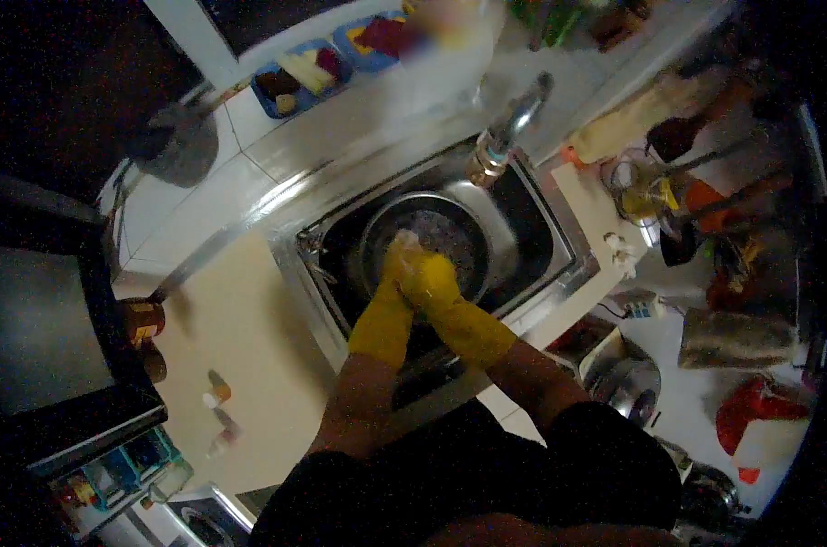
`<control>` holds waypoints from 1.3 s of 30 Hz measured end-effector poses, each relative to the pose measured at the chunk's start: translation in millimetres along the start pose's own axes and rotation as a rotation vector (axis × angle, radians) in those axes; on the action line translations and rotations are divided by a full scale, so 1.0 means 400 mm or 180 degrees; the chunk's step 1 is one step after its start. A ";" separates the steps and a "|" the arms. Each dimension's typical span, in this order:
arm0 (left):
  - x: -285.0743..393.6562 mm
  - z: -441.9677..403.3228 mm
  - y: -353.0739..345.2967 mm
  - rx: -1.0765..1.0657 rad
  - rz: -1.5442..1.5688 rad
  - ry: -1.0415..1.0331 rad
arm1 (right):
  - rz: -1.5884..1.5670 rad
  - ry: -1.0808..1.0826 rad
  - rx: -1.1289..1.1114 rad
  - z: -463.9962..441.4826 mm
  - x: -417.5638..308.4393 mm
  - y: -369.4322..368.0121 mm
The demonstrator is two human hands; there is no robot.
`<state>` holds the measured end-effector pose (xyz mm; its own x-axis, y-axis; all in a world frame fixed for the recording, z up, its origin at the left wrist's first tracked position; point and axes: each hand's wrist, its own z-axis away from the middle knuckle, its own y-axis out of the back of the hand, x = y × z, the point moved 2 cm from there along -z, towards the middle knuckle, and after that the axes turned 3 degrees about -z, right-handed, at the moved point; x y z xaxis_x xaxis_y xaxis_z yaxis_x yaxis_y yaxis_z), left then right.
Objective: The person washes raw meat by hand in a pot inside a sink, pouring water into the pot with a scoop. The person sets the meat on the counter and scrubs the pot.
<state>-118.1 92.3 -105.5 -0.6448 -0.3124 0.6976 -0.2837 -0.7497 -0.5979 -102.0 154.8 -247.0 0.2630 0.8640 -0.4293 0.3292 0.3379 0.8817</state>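
Yellow rubber gloves cover both my hands, which are pressed together over a round metal pan (479, 248) in the sink. My right hand (430, 281) looks rounded and closed, and anything inside its fingers is hidden. Against it is my left hand (395, 266), also closed. A small whitish patch (407, 240), perhaps suds or a scrubber, shows at the left fingertips; I cannot tell which. The pan's inside is dark, with what looks like water and some foam in it. The steel sink (523, 314) surrounds the pan.
A metal faucet (505, 146) rises behind the sink. Blue trays (269, 102) stand on the back ledge. On the left counter (258, 337) are small bottles and a brown jar (144, 321). Utensils in a container (634, 187) and a silver pot (625, 387) are at the right.
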 end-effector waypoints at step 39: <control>-0.303 -0.105 0.149 0.0047 0.1130 0.0341 | -0.0024 0.1234 -0.0960 -0.069 -0.135 0.500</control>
<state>-86.6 109.9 -242.1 -0.7722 -0.4922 0.4018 -0.0191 -0.6141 -0.7890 -75.2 185.8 -42.0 -0.1143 0.9171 -0.3818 0.0374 0.3880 0.9209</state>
